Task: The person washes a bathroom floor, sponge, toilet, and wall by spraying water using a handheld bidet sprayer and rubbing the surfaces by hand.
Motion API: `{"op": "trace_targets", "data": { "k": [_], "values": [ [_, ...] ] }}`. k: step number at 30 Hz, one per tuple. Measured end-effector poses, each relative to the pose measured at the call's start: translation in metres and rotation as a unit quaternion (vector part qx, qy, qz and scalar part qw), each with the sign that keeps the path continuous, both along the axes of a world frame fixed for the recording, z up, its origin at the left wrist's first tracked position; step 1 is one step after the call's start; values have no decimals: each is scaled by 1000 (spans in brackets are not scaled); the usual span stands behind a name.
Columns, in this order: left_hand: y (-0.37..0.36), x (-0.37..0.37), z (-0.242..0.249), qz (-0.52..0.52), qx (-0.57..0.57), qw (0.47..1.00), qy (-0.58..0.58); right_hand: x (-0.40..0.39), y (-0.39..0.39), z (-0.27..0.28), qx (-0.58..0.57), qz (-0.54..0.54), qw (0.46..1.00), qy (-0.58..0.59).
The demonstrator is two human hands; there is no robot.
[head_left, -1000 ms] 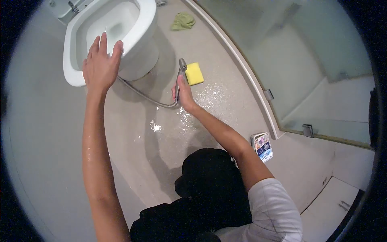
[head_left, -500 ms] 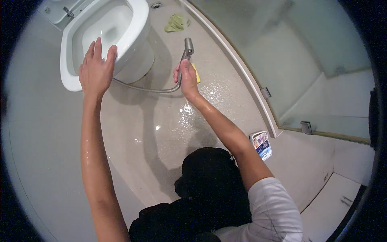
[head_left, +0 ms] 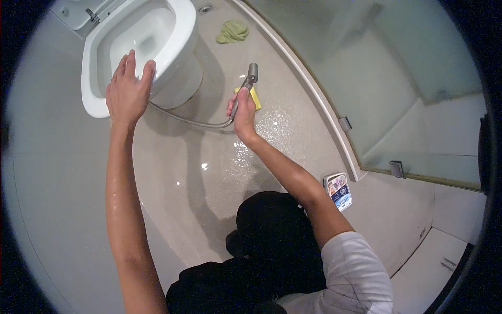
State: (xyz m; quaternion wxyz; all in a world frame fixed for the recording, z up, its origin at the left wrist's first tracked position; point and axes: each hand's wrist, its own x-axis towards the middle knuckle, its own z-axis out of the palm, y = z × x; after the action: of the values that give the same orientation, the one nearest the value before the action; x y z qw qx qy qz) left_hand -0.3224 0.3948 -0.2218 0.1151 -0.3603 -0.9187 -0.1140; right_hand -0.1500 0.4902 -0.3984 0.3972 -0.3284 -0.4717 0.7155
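Observation:
My right hand point(head_left: 241, 110) is wrapped round the handle of a metal spray nozzle point(head_left: 253, 72), whose head points up and away from me. From its lower end a metal hose point(head_left: 196, 123) curves left towards the toilet base. A yellow sponge point(head_left: 255, 98) lies on the floor just behind that hand. My left hand point(head_left: 128, 89), fingers spread and holding nothing, is over the front rim of the white toilet bowl point(head_left: 180, 39); whether it touches the rim I cannot tell. A crumpled green cloth point(head_left: 232, 32) lies on the wet floor beyond the nozzle.
A raised white kerb point(head_left: 308, 83) and a frosted glass shower panel point(head_left: 366, 68) run along the right. A labelled plastic container point(head_left: 339, 191) lies near my right elbow. A floor drain point(head_left: 205, 9) is at the top, beside the toilet.
My right hand has moved slightly down with the nozzle, which has tilted a little to the right. Water spray seen near the cloth earlier no longer shows.

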Motion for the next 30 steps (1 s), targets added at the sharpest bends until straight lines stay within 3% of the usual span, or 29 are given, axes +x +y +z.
{"op": "trace_targets", "data": {
  "k": [5, 10, 15, 18, 20, 24, 28, 30],
  "values": [
    [0, 1, 0, 0, 2, 1000, -3, 0, -2, -8, 69, 22, 997, -17],
    [1, -1, -1, -4, 3, 1000, 4, 6, -4, 6, 96, -90, 990, 60],
    [2, 2, 0, 0, 6, 1000, 1, 9, 3, 21, 132, -119, 979, 98],
    [2, 2, 2, -2, 8, 1000, 1, 8, -3, 7, 110, -71, 990, 48],
    [2, 3, 2, 1, 1, 1000, 1, 6, -12, 1, 37, -32, 999, 15],
    [2, 4, 2, 3, 7, 1000, -6, 0, -13, -7, -22, -94, 994, 44],
    [2, 3, 2, 6, 3, 1000, -2, 1, -4, -2, -35, -111, 993, 33],
    [2, 2, 0, 6, -2, 1000, 1, -4, -3, -2, 14, -33, 999, 6]
  ]
}}
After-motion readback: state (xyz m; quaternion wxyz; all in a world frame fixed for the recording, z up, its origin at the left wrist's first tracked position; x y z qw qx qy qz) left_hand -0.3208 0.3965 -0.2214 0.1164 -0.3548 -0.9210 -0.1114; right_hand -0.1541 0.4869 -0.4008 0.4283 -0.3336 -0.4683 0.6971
